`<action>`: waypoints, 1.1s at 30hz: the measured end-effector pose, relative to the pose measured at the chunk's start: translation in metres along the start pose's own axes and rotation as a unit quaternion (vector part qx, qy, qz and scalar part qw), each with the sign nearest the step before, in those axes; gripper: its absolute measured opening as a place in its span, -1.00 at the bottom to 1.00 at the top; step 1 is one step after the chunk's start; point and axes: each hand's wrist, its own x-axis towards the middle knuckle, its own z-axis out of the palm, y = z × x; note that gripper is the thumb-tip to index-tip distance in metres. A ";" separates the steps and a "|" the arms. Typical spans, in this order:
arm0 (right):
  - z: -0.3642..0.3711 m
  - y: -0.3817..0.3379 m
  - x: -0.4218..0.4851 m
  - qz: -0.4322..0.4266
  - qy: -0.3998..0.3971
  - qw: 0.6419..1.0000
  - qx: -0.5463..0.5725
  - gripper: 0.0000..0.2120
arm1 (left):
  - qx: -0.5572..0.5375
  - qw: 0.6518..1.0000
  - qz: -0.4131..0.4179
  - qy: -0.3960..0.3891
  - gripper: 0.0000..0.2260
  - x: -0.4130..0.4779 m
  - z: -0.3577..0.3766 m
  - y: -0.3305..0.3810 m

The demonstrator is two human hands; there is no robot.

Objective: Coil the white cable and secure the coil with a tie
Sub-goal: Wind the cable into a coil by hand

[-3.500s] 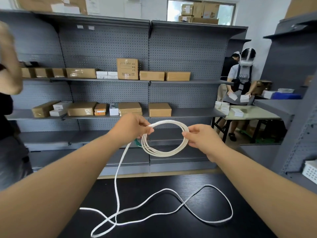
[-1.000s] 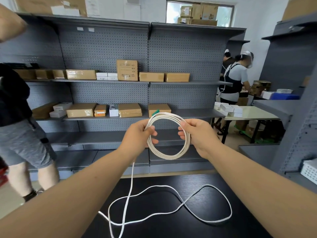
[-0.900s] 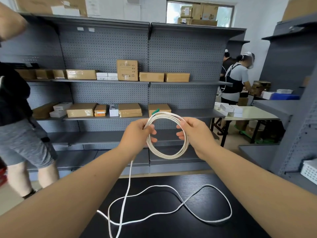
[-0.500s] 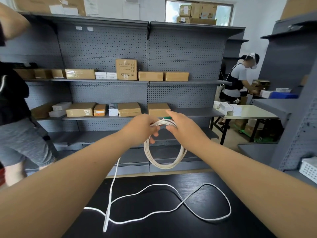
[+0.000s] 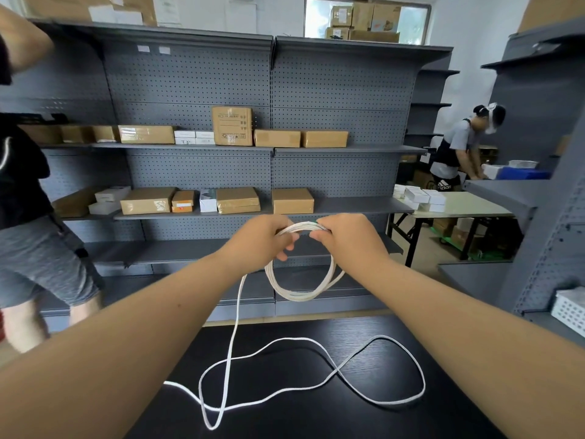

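Note:
A coil of white cable point(image 5: 300, 291) with several turns hangs in the air above the black table point(image 5: 348, 419). My left hand point(image 5: 264, 240) and my right hand point(image 5: 343, 237) both pinch the top of the coil, close together. A small green bit shows at the top of the coil by my right fingers. From my left hand a loose strand drops to the table, where the uncoiled cable point(image 5: 316, 375) lies in wide loops. No tie can be made out.
Grey pegboard shelving point(image 5: 272, 147) with cardboard boxes stands behind the table. A person in grey shorts point(image 5: 34, 255) stands at the left. Another person point(image 5: 459, 150) works at a pale table point(image 5: 468, 207) at the right. A white basket point(image 5: 569, 308) sits at far right.
My hands moved from the coil's sides to its top and came close together. The coil now hangs lower below them. The loose loops on the table shifted slightly.

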 end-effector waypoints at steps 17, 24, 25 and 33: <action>0.015 0.007 -0.001 0.197 0.103 0.889 0.401 -0.73 | -0.296 0.942 -0.037 0.155 -0.82 -0.025 0.028 -0.016; 0.018 0.009 -0.007 0.215 0.090 0.875 0.425 -0.79 | -0.213 0.959 -0.038 0.182 -0.76 -0.024 0.020 -0.017; 0.017 0.010 -0.007 0.211 0.087 0.879 0.419 -0.83 | -0.217 0.959 -0.045 0.176 -0.76 -0.024 0.018 -0.018; 0.019 0.010 -0.004 0.212 0.092 0.882 0.410 -0.82 | -0.359 0.915 -0.108 0.149 -0.74 -0.028 0.027 -0.017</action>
